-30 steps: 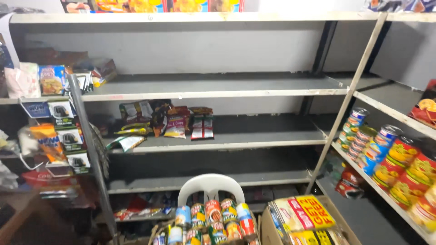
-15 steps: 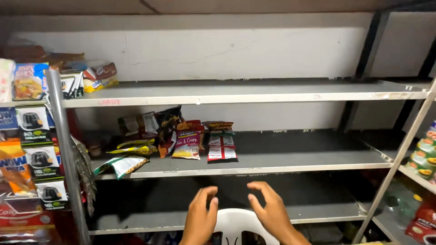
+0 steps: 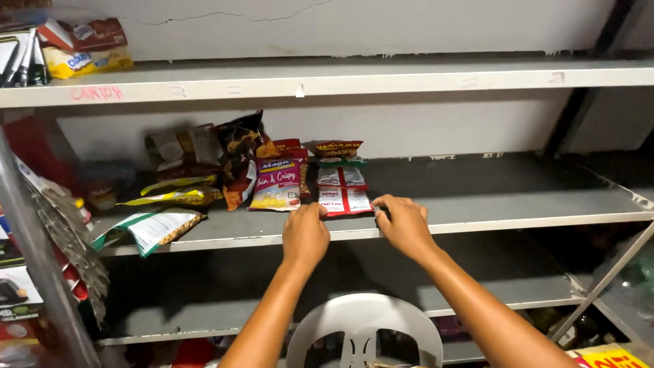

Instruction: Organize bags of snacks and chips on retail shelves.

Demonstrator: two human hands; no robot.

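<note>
Both hands risen to shelf, left hand [image 3: 306,234], right hand [image 3: 403,225], fingers pinching red-white sachet strip [image 3: 343,191]

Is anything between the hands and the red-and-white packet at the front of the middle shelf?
Nothing visible. The left hand and the right hand are already at the near edge of the red-and-white packet, one at each corner. The purple snack bag lies just beside it, not in the way.

Between the left hand [image 3: 306,234] and right hand [image 3: 403,225] lies a flat packet [image 3: 344,200] on the shelf [image 3: 518,197], a snack bag [image 3: 278,185] just behind the left hand.
</note>
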